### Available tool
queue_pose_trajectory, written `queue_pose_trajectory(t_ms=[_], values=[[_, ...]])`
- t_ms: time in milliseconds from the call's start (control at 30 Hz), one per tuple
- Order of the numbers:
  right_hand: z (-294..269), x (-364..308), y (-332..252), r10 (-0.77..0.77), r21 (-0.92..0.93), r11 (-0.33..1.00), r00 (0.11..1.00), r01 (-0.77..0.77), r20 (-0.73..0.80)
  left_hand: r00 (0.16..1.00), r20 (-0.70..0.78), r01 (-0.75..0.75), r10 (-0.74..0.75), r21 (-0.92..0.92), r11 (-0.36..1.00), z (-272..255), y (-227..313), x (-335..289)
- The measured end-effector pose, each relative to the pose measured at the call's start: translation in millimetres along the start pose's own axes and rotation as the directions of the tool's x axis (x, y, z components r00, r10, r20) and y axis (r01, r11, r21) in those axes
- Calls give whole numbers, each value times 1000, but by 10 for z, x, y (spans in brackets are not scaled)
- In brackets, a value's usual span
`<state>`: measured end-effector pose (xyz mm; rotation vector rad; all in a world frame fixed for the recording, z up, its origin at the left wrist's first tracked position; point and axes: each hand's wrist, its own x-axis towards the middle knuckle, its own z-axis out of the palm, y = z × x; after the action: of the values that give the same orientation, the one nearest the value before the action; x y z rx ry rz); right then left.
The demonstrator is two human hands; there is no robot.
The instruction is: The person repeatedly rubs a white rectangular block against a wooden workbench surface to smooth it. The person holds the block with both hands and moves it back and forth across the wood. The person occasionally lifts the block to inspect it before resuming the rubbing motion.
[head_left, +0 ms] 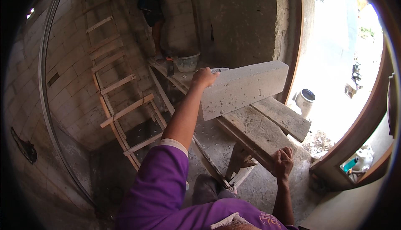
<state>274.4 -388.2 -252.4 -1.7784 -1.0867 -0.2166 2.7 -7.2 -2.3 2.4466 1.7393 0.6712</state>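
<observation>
A long pale grey aerated concrete block (246, 88) stands on its narrow side across the wooden planks. At the block's left end my left hand (204, 78) grips its upper corner, arm stretched out. My right hand (284, 162) is closed around the near end of a thick, worn wooden plank (257, 125), with its fingers curled on the edge. A second, shorter plank (284, 115) lies beside it on the right. The planks rest on a wooden trestle (239, 163). The undersides of both hands are hidden.
A wooden ladder (119, 81) leans at the left wall. Behind the block, a bucket (186, 62) stands on the planks, near another person's leg (157, 33). Through the bright doorway on the right, a white pail (305, 100) stands by rubble (315, 140).
</observation>
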Motion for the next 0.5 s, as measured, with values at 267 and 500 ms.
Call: queue_pose_trajectory(t_ms=[267,500], values=[[-26,19,-43,64,-4,998,997,-64,44,1000,-6,-7,7,-4,1000,-4,-12,23],[-12,40,18,52,-35,998,992,-48,113,1000,-5,19,-19,-38,999,57,-98,91]])
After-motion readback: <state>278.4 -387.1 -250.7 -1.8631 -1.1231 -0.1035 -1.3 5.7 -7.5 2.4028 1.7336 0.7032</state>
